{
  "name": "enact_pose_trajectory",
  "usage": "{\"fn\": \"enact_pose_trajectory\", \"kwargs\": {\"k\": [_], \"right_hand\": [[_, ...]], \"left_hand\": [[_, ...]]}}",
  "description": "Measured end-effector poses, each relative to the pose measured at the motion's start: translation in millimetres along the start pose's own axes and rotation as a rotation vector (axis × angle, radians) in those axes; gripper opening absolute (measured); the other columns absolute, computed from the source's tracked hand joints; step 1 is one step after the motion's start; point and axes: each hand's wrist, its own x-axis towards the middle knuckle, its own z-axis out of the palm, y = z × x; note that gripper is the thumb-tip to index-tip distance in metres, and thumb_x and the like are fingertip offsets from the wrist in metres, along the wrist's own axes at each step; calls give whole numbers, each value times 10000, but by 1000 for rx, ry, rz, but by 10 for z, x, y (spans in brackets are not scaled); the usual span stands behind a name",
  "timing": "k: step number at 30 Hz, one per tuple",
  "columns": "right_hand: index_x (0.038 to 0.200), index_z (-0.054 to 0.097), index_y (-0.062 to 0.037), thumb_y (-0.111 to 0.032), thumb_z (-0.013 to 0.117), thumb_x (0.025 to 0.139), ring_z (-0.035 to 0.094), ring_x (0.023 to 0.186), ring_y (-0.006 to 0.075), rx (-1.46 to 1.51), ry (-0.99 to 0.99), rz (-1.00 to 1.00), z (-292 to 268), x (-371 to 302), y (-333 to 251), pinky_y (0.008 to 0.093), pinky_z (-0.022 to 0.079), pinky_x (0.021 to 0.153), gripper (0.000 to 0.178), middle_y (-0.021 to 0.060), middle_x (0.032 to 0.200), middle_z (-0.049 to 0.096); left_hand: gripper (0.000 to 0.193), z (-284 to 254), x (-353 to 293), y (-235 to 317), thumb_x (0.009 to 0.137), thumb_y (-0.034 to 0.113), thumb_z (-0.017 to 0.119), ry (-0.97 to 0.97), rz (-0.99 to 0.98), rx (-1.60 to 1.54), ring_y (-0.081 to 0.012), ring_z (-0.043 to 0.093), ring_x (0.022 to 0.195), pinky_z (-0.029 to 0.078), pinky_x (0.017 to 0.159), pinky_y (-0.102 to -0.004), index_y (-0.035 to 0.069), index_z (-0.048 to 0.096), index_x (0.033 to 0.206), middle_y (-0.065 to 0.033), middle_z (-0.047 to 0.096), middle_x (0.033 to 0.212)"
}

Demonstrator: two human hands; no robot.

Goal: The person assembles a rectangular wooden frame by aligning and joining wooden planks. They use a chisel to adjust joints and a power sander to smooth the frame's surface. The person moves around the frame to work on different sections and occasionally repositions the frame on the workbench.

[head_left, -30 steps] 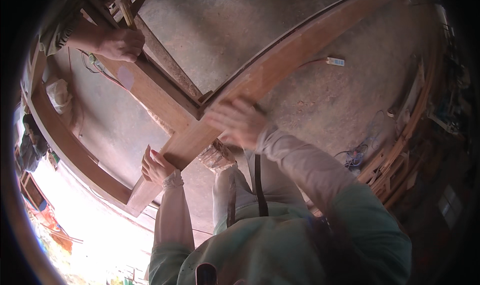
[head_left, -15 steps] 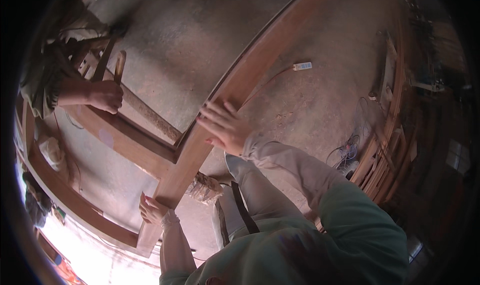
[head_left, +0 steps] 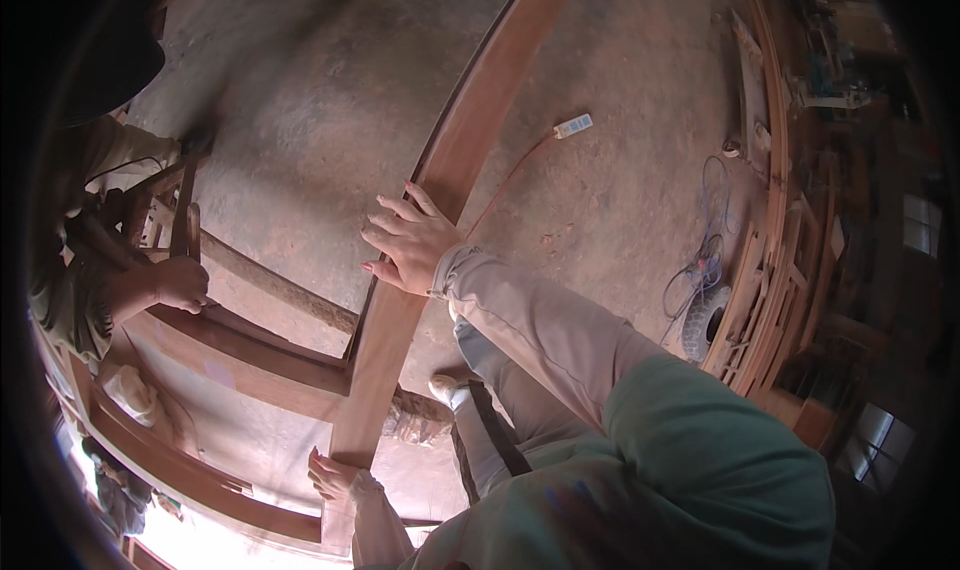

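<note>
Reddish-brown wooden frame rail [head_left: 455, 170] lies across the dirt floor [head_left: 620, 170], joined to a cross rail [head_left: 250, 355] near its lower end. Right hand [head_left: 410, 240] rests flat on it, fingers spread; left hand [head_left: 335, 475] grips its lower end. Co-worker's hand [head_left: 180, 282] steadies the cross rail, so assembly looks partway done.

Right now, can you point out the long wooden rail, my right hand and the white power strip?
long wooden rail [head_left: 480, 120], head view, its flat top face.
right hand [head_left: 410, 242], head view, back of the hand.
white power strip [head_left: 574, 125], head view, its middle.
</note>
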Motion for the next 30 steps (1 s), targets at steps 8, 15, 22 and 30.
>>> {"fn": "enact_pose_trajectory", "kwargs": {"k": [8, 15, 22, 30], "right_hand": [[974, 676, -100, -381, 644, 827, 540, 1081, 234, 12, 28, -2, -45, 8, -10, 521, 208, 1135, 319, 43, 944, 623], [909, 669, -104, -371, 655, 815, 546, 996, 212, 19, 0, -1, -77, 13, 42, 531, 212, 1130, 284, 30, 872, 601], [914, 663, -103, -394, 626, 841, 538, 1003, 205, 52, 9, -16, -51, 25, 67, 541, 186, 1137, 302, 26, 908, 593], [1203, 584, -164, -501, 539, 868, 457, 1206, 260, -46, -1, -231, -309, 282, 992, 571, 203, 1106, 477, 63, 1223, 542]], "left_hand": [[504, 62, 16, -59, 974, 482, 227, -4, -15, 45, -275, 539, 934, 358, 875, -451, 223, 638, 1109, -49, 605, 1027], [487, 153, 37, -156, 980, 477, 266, 79, 48, 30, -270, 551, 998, 370, 902, -437, 192, 626, 1142, -38, 612, 1095], [415, -86, -76, 909, 984, 389, 433, 386, 442, -285, -278, 571, 1098, 324, 1015, -479, 70, 533, 1230, -87, 617, 1174], [458, 47, -278, 2531, 984, 377, 420, 289, 359, -246, -275, 494, 1208, 279, 1051, -476, 60, 490, 1308, -92, 548, 1296]]}}
